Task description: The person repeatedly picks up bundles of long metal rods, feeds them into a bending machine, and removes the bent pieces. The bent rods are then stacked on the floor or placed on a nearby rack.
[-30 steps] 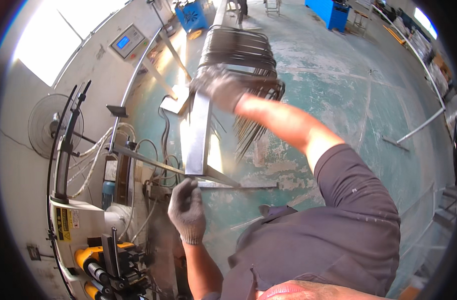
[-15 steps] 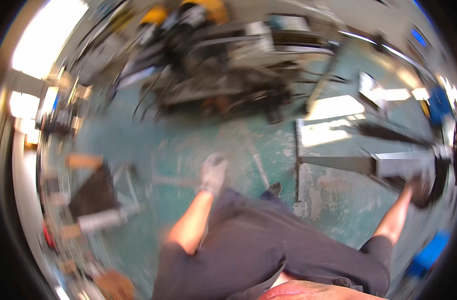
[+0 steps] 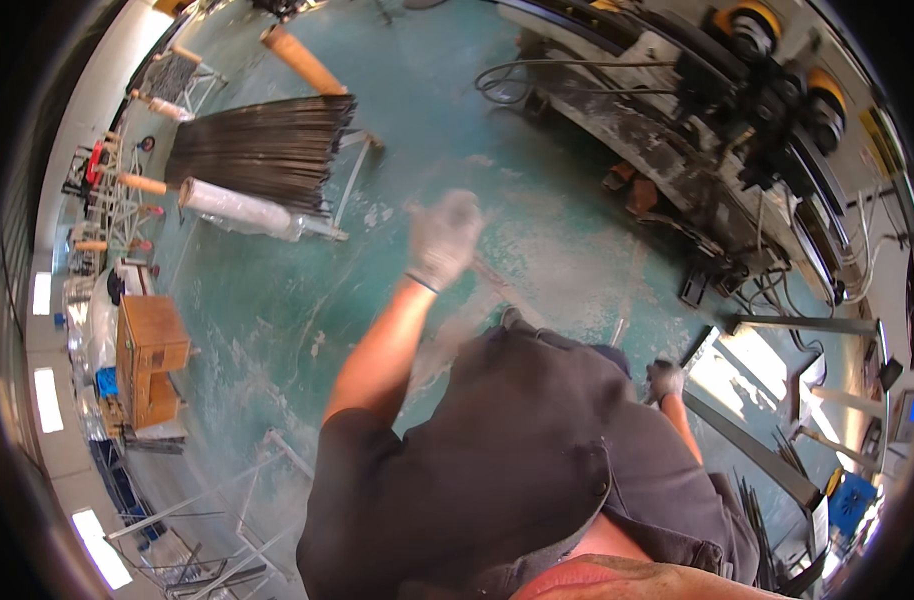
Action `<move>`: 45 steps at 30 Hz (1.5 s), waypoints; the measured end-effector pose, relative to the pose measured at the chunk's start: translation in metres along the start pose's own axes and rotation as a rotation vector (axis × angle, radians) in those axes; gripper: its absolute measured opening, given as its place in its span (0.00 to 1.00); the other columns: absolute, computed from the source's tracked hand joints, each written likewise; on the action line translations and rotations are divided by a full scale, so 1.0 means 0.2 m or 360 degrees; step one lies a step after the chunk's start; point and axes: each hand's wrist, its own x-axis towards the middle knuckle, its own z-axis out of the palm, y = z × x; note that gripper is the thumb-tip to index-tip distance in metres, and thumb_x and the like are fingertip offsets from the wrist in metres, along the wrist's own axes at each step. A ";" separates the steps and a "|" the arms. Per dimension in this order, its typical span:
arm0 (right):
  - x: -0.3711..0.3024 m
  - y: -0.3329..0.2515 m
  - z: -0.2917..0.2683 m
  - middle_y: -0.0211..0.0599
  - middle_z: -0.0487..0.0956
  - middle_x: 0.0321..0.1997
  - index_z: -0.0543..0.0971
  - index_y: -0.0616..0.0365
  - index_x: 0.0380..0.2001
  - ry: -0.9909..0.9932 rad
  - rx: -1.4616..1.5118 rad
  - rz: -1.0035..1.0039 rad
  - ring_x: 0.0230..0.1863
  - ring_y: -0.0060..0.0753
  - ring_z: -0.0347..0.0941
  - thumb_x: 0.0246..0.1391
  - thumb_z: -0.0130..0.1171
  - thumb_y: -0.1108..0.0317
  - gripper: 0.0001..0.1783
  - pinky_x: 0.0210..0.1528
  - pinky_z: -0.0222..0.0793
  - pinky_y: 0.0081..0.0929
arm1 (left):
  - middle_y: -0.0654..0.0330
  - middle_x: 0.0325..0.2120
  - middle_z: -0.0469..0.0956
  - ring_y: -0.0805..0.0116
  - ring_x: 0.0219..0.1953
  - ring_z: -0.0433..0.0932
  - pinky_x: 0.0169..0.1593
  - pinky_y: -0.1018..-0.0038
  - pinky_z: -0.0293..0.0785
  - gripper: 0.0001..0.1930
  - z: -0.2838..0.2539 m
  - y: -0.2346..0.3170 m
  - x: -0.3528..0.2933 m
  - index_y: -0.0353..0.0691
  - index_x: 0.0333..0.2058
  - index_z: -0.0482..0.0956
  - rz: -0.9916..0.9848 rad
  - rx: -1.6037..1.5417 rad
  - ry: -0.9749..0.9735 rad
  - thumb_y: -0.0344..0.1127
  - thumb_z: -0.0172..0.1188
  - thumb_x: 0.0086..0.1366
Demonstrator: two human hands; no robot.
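Left hand (image 3: 445, 238), gloved, is raised out over the green floor (image 3: 277, 300) with elbow bent; fingers loosely curled, motion-blurred, nothing visibly held. Right hand (image 3: 664, 380), gloved, sits low beside the hip, closed on a thin rod (image 3: 697, 348) near the steel frame (image 3: 767, 450).

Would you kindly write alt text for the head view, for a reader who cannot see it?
A person in a dark shirt looks down over a green workshop floor, gloved left hand raised and blurred, gloved right hand low by a metal beam. A bundle of dark rods lies on a rack.
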 end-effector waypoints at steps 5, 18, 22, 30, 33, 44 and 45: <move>0.37 -0.90 -0.10 0.49 0.89 0.41 0.85 0.61 0.56 0.0012 0.0105 0.0027 0.45 0.40 0.88 0.54 0.65 0.59 0.28 0.54 0.80 0.35 | 0.56 0.47 0.86 0.64 0.52 0.83 0.59 0.69 0.77 0.13 -0.92 -0.64 0.27 0.36 0.49 0.84 -0.0324 0.0062 0.0624 0.35 0.63 0.70; 0.78 -3.22 0.79 0.51 0.85 0.57 0.80 0.58 0.61 -0.0331 -0.0491 -0.0706 0.61 0.51 0.80 0.54 0.66 0.57 0.32 0.65 0.74 0.40 | 0.44 0.44 0.86 0.46 0.52 0.84 0.58 0.56 0.77 0.22 -2.37 -1.94 0.77 0.34 0.48 0.85 -0.0731 0.1255 0.1186 0.48 0.64 0.66; 0.77 -4.13 1.38 0.52 0.81 0.63 0.75 0.58 0.66 -0.0560 -0.0562 -0.1170 0.65 0.55 0.77 0.54 0.67 0.54 0.37 0.67 0.72 0.44 | 0.42 0.43 0.86 0.43 0.49 0.84 0.60 0.55 0.75 0.24 -2.70 -2.37 0.98 0.35 0.43 0.86 -0.1434 0.1297 0.0981 0.54 0.64 0.64; 0.23 -5.66 2.23 0.59 0.75 0.65 0.64 0.60 0.72 -0.0815 -0.0700 -0.1530 0.67 0.61 0.71 0.47 0.78 0.52 0.53 0.68 0.69 0.50 | 0.52 0.47 0.83 0.44 0.52 0.76 0.56 0.50 0.75 0.16 -2.59 -2.69 1.31 0.38 0.43 0.83 -0.1159 0.1905 0.1056 0.39 0.68 0.58; 0.16 -5.85 2.63 0.53 0.68 0.71 0.58 0.63 0.73 -0.0599 -0.0682 -0.1671 0.71 0.61 0.65 0.45 0.80 0.50 0.60 0.71 0.65 0.52 | 0.51 0.45 0.83 0.45 0.50 0.77 0.55 0.49 0.75 0.14 -2.61 -2.74 1.34 0.37 0.39 0.82 -0.1059 0.2008 0.1099 0.35 0.68 0.55; 0.13 -5.98 2.93 0.53 0.83 0.54 0.81 0.61 0.50 -0.0816 -0.0966 -0.1234 0.59 0.56 0.79 0.46 0.78 0.46 0.35 0.62 0.75 0.48 | 0.50 0.46 0.83 0.46 0.46 0.78 0.49 0.49 0.78 0.13 -2.63 -2.92 1.27 0.38 0.35 0.79 -0.0964 0.2227 0.1166 0.36 0.67 0.52; 0.15 -6.00 2.92 0.54 0.84 0.54 0.82 0.60 0.48 -0.0928 -0.0917 -0.1204 0.59 0.56 0.80 0.48 0.77 0.47 0.33 0.61 0.76 0.49 | 0.51 0.46 0.83 0.47 0.46 0.78 0.49 0.49 0.78 0.13 -2.63 -2.92 1.28 0.39 0.35 0.78 -0.0967 0.2226 0.1186 0.36 0.67 0.52</move>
